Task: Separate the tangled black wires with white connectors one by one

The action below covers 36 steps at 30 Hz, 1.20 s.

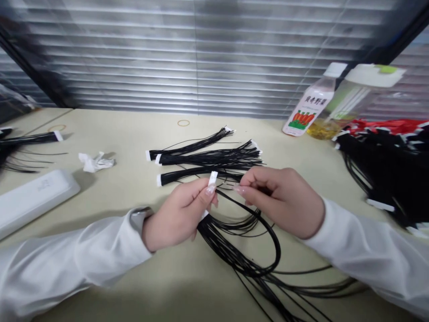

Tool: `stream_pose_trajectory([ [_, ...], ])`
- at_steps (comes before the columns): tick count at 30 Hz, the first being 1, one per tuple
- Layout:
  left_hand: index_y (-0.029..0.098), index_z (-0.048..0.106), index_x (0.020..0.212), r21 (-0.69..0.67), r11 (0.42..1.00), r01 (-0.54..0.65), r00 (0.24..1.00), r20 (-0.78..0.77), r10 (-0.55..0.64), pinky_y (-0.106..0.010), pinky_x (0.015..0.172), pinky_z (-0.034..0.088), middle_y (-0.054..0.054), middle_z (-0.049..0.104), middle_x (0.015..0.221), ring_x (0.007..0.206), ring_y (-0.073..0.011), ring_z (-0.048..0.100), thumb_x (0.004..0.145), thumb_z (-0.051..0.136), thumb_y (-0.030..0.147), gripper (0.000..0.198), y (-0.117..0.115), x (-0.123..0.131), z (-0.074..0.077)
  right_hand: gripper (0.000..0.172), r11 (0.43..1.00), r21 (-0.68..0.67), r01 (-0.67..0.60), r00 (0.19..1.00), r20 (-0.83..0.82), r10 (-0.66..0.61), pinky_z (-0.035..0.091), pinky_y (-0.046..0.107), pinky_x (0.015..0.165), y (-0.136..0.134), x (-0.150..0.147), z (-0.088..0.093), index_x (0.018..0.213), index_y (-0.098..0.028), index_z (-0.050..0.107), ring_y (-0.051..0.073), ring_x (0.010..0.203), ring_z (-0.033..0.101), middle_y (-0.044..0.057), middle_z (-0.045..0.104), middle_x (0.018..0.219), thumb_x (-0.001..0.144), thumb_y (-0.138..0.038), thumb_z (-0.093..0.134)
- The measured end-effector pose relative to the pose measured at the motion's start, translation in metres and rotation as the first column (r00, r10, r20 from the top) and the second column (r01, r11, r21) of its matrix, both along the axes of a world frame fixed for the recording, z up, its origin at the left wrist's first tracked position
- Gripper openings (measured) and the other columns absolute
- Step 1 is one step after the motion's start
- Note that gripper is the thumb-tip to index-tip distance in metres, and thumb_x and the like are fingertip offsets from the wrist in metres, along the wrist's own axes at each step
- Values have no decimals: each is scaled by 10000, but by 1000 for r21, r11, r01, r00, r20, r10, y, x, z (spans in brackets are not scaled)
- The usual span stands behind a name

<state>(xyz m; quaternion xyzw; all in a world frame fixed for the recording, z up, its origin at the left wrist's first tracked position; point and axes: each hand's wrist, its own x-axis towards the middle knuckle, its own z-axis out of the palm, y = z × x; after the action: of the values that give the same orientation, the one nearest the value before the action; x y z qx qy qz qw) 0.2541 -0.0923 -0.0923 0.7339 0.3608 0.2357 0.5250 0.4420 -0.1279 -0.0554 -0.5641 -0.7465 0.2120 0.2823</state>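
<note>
My left hand (179,214) is closed around a white connector (212,178) with a bundle of thin black wires (241,250) that loops down toward the table's near edge. My right hand (281,199) is closed in a pinch on one thin black wire just right of the connector. Both wrists wear white sleeves. Behind my hands lie three finished black wire bundles (204,158) with white connectors, laid side by side on the beige table (140,268).
A white flat case (33,197) lies at the left, a crumpled tissue (95,162) beside it. More wire bundles (27,141) sit far left. A drink bottle (310,112), a clear jar (348,103) and a heap of black and red harnesses (389,165) are at the right. A rubber band (183,122) lies near the blinds.
</note>
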Motion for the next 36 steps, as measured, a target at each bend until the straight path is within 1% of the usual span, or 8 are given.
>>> stream_pose_trajectory([
  [2, 149, 450, 736, 27, 999, 31, 999, -10, -30, -96, 274, 295, 56, 406, 563, 325, 1, 398, 864, 304, 400, 318, 0, 0, 1, 193, 1000, 21, -3, 1000, 23, 3, 347, 190, 490, 0, -1, -1, 638, -150, 544, 66, 475, 444, -23, 541, 525, 798, -246, 493],
  [7, 150, 447, 725, 65, 995, 79, 997, -27, -78, -108, 280, 293, 60, 410, 548, 301, 0, 394, 867, 301, 395, 318, 0, 0, 3, 192, 999, 41, -1, 1000, 4, 1, 332, 187, 489, 1, -4, -5, 661, -141, 561, 58, 465, 421, -25, 538, 525, 801, -250, 488],
  [12, 151, 448, 734, 74, 993, 90, 995, -38, -88, -108, 282, 296, 58, 419, 560, 305, 0, 399, 868, 292, 397, 320, 0, 1, 3, 196, 998, 51, -22, 1000, 4, 22, 317, 183, 484, 1, -4, -6, 638, -137, 559, 51, 452, 390, -37, 496, 498, 793, -242, 500],
  [17, 156, 436, 738, 83, 990, 113, 992, -60, -108, -113, 281, 289, 66, 389, 522, 299, -10, 400, 870, 285, 392, 310, 0, 0, 2, 197, 998, 57, -12, 1000, -15, 13, 333, 186, 505, 0, -4, -6, 670, -137, 559, 61, 485, 423, -26, 522, 529, 813, -241, 472],
  [23, 143, 446, 699, 206, 968, 140, 989, -67, -129, -125, 382, 323, 52, 416, 538, 382, -9, 374, 875, 306, 326, 290, 0, 2, 4, 212, 996, 82, -34, 999, -29, 37, 322, 182, 504, 0, -7, -10, 643, -142, 533, 58, 489, 414, -35, 498, 526, 821, -235, 465],
  [28, 140, 446, 686, 244, 958, 147, 989, -71, -134, -123, 411, 329, 50, 414, 532, 422, -18, 378, 875, 310, 309, 288, 1, 3, 5, 201, 991, 129, -28, 998, -53, 35, 322, 175, 504, 1, -9, -13, 627, -147, 530, 52, 481, 407, -45, 489, 513, 810, -215, 484],
  [32, 139, 445, 698, 220, 963, 153, 988, -66, -142, -107, 359, 310, 53, 415, 541, 377, -2, 381, 876, 305, 324, 292, 1, 2, 5, 185, 989, 145, -34, 998, -50, 42, 324, 178, 505, 3, -9, -15, 644, -148, 542, 54, 489, 415, -40, 500, 528, 807, -217, 490],
  [36, 153, 431, 732, 95, 986, 137, 990, -37, -134, -100, 282, 273, 70, 388, 515, 301, -1, 387, 873, 293, 380, 300, 1, -1, 2, 172, 988, 149, -39, 998, -33, 45, 327, 182, 490, 5, -4, -17, 669, -152, 539, 55, 469, 406, -40, 495, 520, 808, -241, 492],
])
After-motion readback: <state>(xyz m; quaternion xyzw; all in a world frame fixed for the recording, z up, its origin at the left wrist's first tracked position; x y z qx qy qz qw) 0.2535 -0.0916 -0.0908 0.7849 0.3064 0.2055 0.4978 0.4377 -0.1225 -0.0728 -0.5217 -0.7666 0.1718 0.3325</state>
